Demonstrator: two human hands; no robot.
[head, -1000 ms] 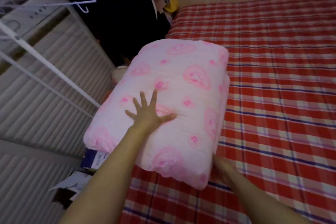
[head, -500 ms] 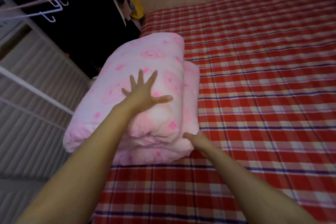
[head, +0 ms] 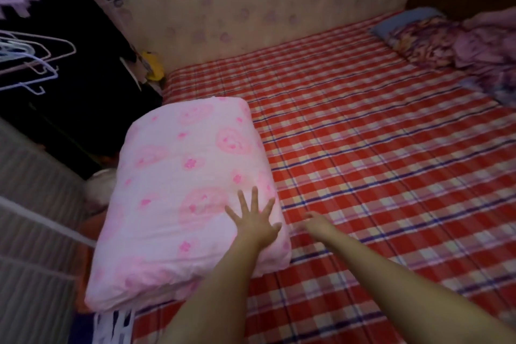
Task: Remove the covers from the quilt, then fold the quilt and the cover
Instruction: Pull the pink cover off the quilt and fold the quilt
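At the far left, around nine to ten o'clock, a cluster of pale wire clothes hangers (head: 30,64) hangs in front of a dark opening, with a white slatted panel (head: 33,232) below them at about eight o'clock. A small yellow object (head: 153,65) sits near the wall at eleven o'clock, too blurred to identify.

Left of centre lies the folded pink quilt with darker pink flower and heart prints (head: 181,198), a thick rectangular bundle resting along the left edge of the red, white and blue checked mattress (head: 391,176), its long side running from six toward twelve o'clock.

The left hand (head: 255,222) presses flat on the quilt's top near its right edge, fingers spread wide, palm down, gripping nothing. Just to its right, at roughly five o'clock from the quilt's centre, the right hand (head: 314,222) reaches to the quilt's right side at mattress level; it is blurred, so whether its fingers grasp the fabric cannot be told.

At the far right, near two o'clock, a blue pillow (head: 405,22) and a crumpled purple patterned cloth (head: 474,45) lie at the head of the mattress, well apart from the quilt.
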